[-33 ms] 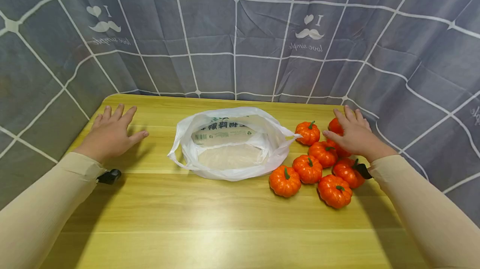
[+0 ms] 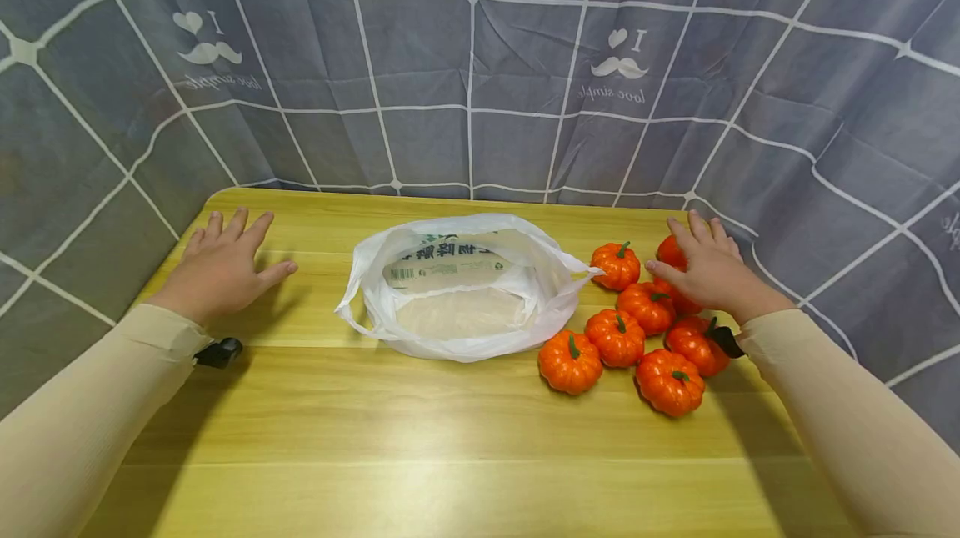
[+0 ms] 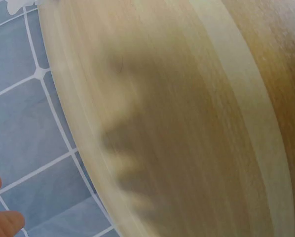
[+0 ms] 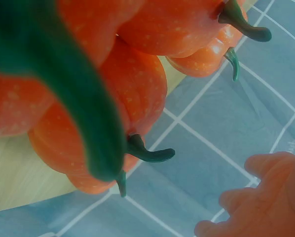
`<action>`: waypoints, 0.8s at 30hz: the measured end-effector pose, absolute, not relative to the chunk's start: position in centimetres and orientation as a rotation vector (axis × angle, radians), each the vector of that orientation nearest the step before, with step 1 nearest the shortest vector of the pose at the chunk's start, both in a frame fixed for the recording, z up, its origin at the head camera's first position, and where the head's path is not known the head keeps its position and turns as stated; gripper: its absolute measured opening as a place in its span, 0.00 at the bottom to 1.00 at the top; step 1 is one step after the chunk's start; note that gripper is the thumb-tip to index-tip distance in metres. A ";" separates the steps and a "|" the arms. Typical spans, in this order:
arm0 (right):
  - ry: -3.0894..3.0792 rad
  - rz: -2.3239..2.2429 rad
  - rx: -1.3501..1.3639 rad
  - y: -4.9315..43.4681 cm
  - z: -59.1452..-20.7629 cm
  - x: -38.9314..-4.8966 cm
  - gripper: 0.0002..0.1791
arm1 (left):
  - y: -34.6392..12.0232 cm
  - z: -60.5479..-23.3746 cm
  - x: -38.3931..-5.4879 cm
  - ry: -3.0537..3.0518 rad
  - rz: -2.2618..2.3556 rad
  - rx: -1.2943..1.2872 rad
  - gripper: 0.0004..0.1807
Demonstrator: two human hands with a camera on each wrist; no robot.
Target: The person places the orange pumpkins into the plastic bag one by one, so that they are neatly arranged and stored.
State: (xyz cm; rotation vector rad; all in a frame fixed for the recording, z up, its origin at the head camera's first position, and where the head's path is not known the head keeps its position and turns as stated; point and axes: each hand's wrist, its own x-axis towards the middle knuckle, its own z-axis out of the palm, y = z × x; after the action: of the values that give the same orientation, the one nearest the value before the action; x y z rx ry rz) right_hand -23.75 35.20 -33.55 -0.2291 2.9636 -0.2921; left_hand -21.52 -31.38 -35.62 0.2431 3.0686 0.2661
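My left hand (image 2: pixel 225 267) hovers over the left side of the table with fingers spread and nothing in it; its shadow falls below. Two of its fingertips (image 3: pixel 7 223) show at the edge of the left wrist view. On the right, my spread right hand (image 2: pixel 708 267) hangs over small orange toy pumpkins (image 2: pixel 570 364) with green stems, partly covering some. It holds none of them. In the right wrist view, pumpkins (image 4: pixel 137 89) loom close, beside the fingers (image 4: pixel 271 197). Between my hands a white plastic bag (image 2: pixel 558 300) stands with its mouth wide, printed inside with dark characters.
The wooden table (image 2: pixel 420 438) ends at a grey curtain (image 2: pixel 420 46) with white grid lines, which wraps the back and both sides. One bag handle (image 2: pixel 585 271) reaches toward the rear pumpkin. Dark straps or devices (image 2: pixel 219 353) sit under both wrists.
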 end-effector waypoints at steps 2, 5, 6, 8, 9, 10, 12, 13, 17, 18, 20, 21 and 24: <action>2.964 -0.287 -0.229 35.2 -33.5 -23.8 0.57 | -31.4 -35.6 -21.5 3.070 0.270 0.246 0.58; 2.956 -0.278 -0.225 35.1 -33.3 -23.7 0.57 | -31.4 -35.6 -21.5 3.071 0.276 0.247 0.58; 2.952 -0.275 -0.224 35.0 -33.3 -23.7 0.57 | -31.4 -35.6 -21.5 3.069 0.277 0.246 0.58; 2.947 -0.279 -0.222 35.0 -33.2 -23.7 0.57 | -31.4 -35.5 -21.5 3.064 0.276 0.246 0.58; 2.946 -0.281 -0.223 34.9 -33.2 -23.7 0.57 | -31.3 -35.5 -21.4 3.061 0.277 0.247 0.58; 2.950 -0.283 -0.225 34.9 -33.1 -23.6 0.56 | -31.3 -35.4 -21.4 3.060 0.275 0.249 0.58; 2.958 -0.288 -0.230 34.9 -33.0 -23.6 0.56 | -31.1 -35.3 -21.5 3.056 0.285 0.256 0.58; 2.962 -0.292 -0.233 34.9 -33.0 -23.6 0.56 | -31.0 -35.3 -21.5 3.053 0.290 0.260 0.58; 2.965 -0.319 -0.229 35.1 -32.9 -23.8 0.56 | -30.4 -35.1 -21.5 3.029 0.349 0.262 0.58; 2.964 -0.327 -0.227 35.1 -32.9 -23.8 0.56 | -30.2 -35.1 -21.5 3.021 0.371 0.260 0.58; 2.959 -0.344 -0.225 35.2 -32.8 -23.9 0.56 | -29.8 -35.1 -21.3 3.004 0.431 0.262 0.56; 2.960 -0.353 -0.224 35.4 -32.7 -23.9 0.56 | -29.5 -35.1 -21.2 2.995 0.468 0.266 0.55; 2.963 -0.376 -0.211 36.0 -32.6 -23.9 0.56 | -28.5 -35.2 -20.8 2.963 0.584 0.298 0.53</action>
State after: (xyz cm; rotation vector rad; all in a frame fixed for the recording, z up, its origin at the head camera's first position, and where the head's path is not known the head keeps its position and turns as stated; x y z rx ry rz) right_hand -23.88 36.00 -32.61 -0.2114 2.9633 -0.3758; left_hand -20.81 -28.49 -35.16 0.2978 2.9626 0.5844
